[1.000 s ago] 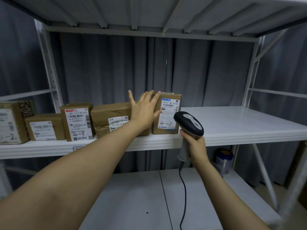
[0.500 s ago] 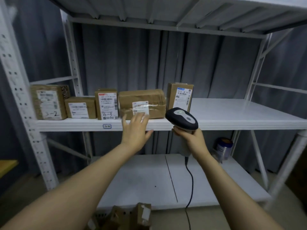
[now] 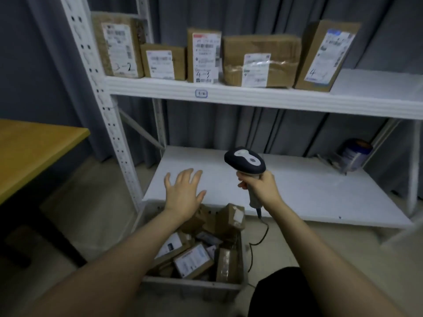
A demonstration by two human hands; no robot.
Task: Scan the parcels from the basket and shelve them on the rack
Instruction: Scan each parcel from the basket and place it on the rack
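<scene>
Several brown cardboard parcels with white labels stand in a row on the white rack's middle shelf [image 3: 251, 97]; the rightmost parcel [image 3: 325, 56] stands upright. A grey basket [image 3: 190, 287] on the floor below holds several more parcels [image 3: 193, 261]. My left hand [image 3: 184, 193] hovers empty over the basket's far end, fingers spread. My right hand [image 3: 259, 186] grips the handle of a corded barcode scanner [image 3: 245, 162], whose dark head points toward the rack.
The lower shelf [image 3: 297, 193] carries only a blue tin [image 3: 356, 154] at its far right. A wooden table [image 3: 29, 152] stands at the left. The rack's perforated upright [image 3: 103, 106] rises between table and basket. The scanner cable [image 3: 258, 239] trails to the floor.
My left hand let go of the rightmost parcel on the shelf and dropped down over the basket. My view tilted down, bringing the basket in. The scanner stayed in my right hand.
</scene>
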